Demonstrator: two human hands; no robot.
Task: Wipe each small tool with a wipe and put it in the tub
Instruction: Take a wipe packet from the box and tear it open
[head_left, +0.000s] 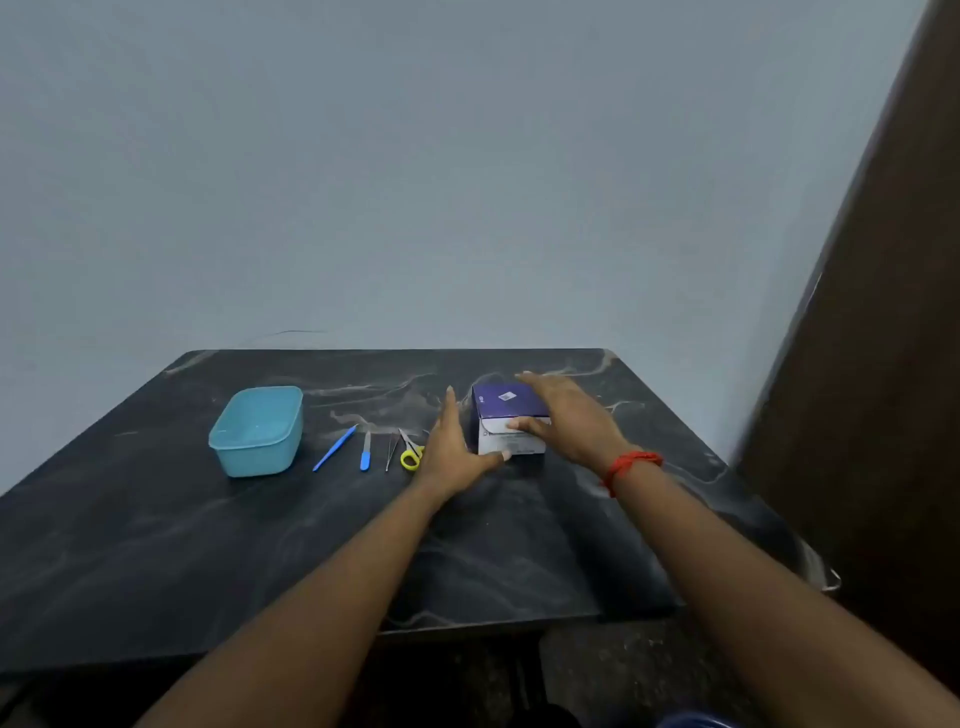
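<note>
Two bare forearms reach forward from the near edge, and the right hand (563, 415) arches over a purple and white box (511, 421), thumb on its near face and fingers draped across its top, so this grip is spread wide and closed loosely on the box. The left hand (451, 447) stands edge-on against the box's other side, fingers straight and open, thumb tip touching the lower near corner; it steadies more than it clamps. The box, presumably the wipes, looks like light cardboard that would slide on the smooth tabletop (156, 545) unless pinned from both sides; whether a wipe is showing at its top I cannot tell. Just outside the left grip lie the yellow-handled scissors (410, 453), then thin metal tweezers (390, 453), a small blue-handled file (365, 451) and a slim blue stick (335, 448), none yet wiped. All look stiff, light and slick; the scissors are best lifted by the loops, the others pinched mid-shaft. Farthest out from the grip sits the teal tub (258, 431), apparently empty.
</note>
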